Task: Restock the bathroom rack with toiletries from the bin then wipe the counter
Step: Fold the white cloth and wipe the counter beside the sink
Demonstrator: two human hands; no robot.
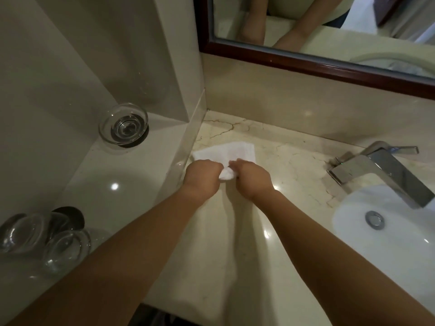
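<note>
The white cloth (226, 152) lay on the marble counter (289, 168) near its back left corner, spread out just beyond my knuckles, with its near edge gathered between my two hands. My left hand (203, 176) and right hand (253, 180) sat side by side, fingers curled tightly around that bunched edge. The cloth was small and plain, flat at its far end and crumpled where I gripped it.

The cloth (226, 151) is partly hidden; the sink (388, 250) runs off-frame.
</note>
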